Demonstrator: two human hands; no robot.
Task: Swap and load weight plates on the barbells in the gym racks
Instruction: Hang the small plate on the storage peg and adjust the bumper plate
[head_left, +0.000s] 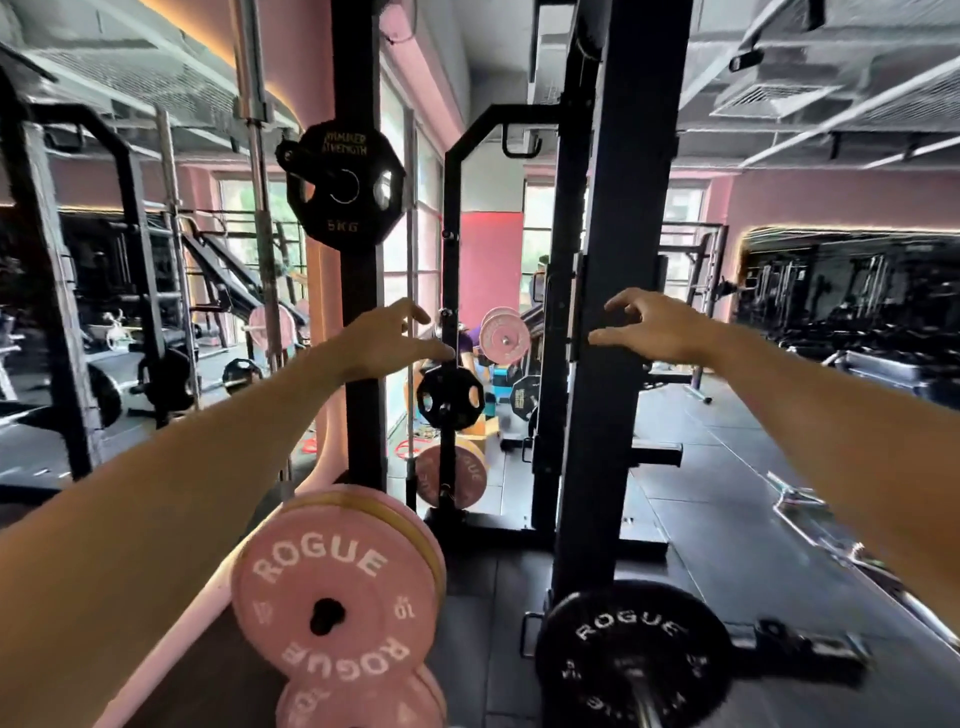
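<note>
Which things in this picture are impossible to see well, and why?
Head view:
- Lower pink plate: cut off by the bottom edge.
- Barbell through the black Rogue plate: only a stub, same edge.
- That plate's weight number: blurred.
- Person behind the rack: mostly hidden by the left hand.

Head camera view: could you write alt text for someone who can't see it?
A person's empty left hand and right hand reach forward between black gym rack uprights. Pink Rogue plates hang low on the left, a black Rogue plate sits low right, and a black 5 kg plate hangs high.
</note>
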